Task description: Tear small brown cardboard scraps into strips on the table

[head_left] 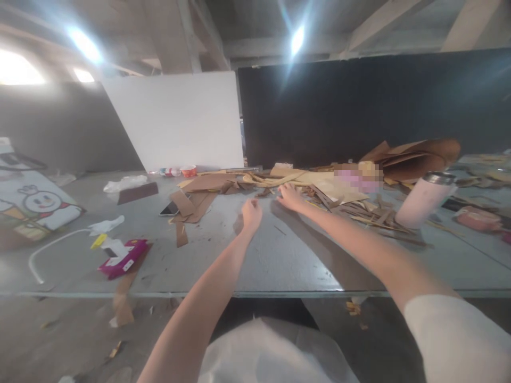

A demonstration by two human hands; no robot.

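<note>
The left hand [252,215] is curled, fingertips drawn in toward the thumb, and whether anything is pinched there is too small to tell. The right hand [290,198] is looser, its fingers bent and partly spread at the near edge of the brown scraps [375,215]; I cannot tell whether it has hold of a piece or only touches one. The two hands are near each other but apart, both forearms reaching over the grey table [275,260]. The scraps lie beyond and to the right of the right hand, narrow strips heaped loosely over one another, with a pale tan sheet [339,186] among them. Left of the left hand are flat brown pieces [199,205], one of them lying partly across a phone [170,209]. Farther right, a pink tumbler [425,202] with a metallic top stands beside the strips (it looks tilted in this wide view), and behind it lies a large curled brown sheet [427,157]. On the left side of the table are a magenta packet [123,259], a white cord [56,239] and a bag with a cartoon figure [38,205]. At the back, a red-and-white bowl [188,171] sits before a white panel [187,119], with a dark panel [359,106] to its right.
</note>
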